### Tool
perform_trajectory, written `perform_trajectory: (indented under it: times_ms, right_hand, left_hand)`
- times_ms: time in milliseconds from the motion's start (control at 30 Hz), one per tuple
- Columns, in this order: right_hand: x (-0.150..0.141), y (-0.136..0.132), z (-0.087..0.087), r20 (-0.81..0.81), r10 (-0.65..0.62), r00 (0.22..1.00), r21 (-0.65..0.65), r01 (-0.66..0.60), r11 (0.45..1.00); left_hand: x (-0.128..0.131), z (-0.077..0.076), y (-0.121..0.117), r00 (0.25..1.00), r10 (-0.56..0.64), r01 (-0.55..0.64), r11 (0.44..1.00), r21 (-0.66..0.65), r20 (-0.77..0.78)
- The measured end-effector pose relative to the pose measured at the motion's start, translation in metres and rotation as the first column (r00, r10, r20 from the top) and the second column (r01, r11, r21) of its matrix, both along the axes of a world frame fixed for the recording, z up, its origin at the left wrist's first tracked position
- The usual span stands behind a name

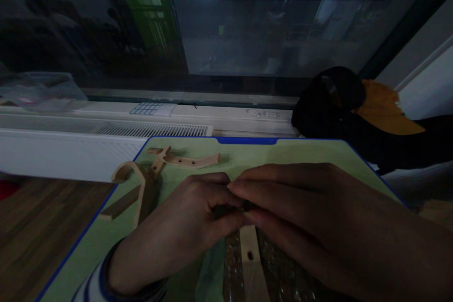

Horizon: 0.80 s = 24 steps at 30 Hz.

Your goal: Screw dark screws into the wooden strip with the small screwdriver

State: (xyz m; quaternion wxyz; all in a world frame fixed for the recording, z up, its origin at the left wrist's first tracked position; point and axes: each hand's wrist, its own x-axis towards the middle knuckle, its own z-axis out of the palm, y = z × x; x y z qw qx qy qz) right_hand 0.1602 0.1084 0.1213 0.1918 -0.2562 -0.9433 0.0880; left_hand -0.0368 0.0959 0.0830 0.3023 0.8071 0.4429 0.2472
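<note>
My left hand [191, 226] and my right hand [304, 217] meet over the middle of the green board [279, 151], fingertips pinched together. Whatever lies between the fingertips is small and mostly hidden. Just below them a flat wooden strip [252, 266] with a dark hole runs toward me. Under the strip is a brown, shiny, bubbly-looking plastic wrap [232, 264]. To the left of my left hand lie several pale wooden pieces: a hook-shaped piece [141, 193], a straight slat [122, 204] and a bent strip [191, 161] with two holes.
Beyond the board's blue edge are a white radiator [71, 151] and a windowsill [230, 118] with a clear plastic bag [42, 89] at left. Black cloth [318, 104] and a mustard-coloured cap [385, 106] lie at right. A dark window [240, 33] stands behind.
</note>
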Motion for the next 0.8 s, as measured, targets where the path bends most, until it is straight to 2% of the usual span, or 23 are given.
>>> perform_trajectory:
  times_ms: [133,300,467,667,800]
  right_hand:
    - [-0.002,0.001,-0.002,-0.026,0.066,0.998,-0.035,-0.066,0.997]
    - [0.0,0.004,-0.01,0.094,0.122,0.988,-0.106,-0.112,0.988]
    - [0.0,0.004,-0.007,0.123,0.103,0.987,-0.081,-0.094,0.992]
    - [-0.002,0.004,-0.005,0.157,0.071,0.985,-0.097,-0.057,0.994]
    - [0.002,0.003,-0.003,0.11,0.021,0.994,-0.018,-0.019,1.0]
  left_hand:
    - [-0.001,-0.001,0.0,1.0,-0.024,0.023,1.0,0.012,0.007]
    - [-0.002,-0.004,0.001,0.999,-0.046,0.046,0.999,-0.016,0.026]
    - [-0.001,0.0,0.001,0.996,-0.076,0.078,0.997,-0.027,0.048]
    - [-0.002,0.001,0.001,1.0,-0.01,0.009,1.0,-0.014,-0.024]
    - [-0.001,0.0,0.0,1.0,-0.01,0.01,1.0,0.013,-0.025]
